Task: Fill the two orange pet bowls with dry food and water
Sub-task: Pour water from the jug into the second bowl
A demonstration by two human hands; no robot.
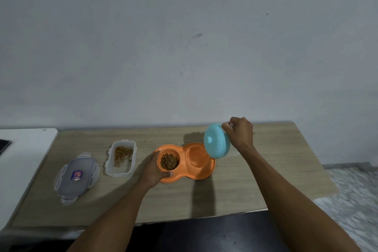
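Two orange bowls (pixel 185 161): left hand (pixel 152 171) fingers grip one rim, right hand (pixel 238 132) fingers clamp one blue jug (pixel 216 141).

Dim, flat light; soft shadows, blurred, warped right edge.

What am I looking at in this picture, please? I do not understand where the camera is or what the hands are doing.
One camera sits on a person's head and looks down at a wooden table. There is no machine, only bare hands. The left hand steadies the orange double bowl, whose left cup holds dry food. The right hand tips a blue jug over the right cup. Further left lie a clear food container and its lid.
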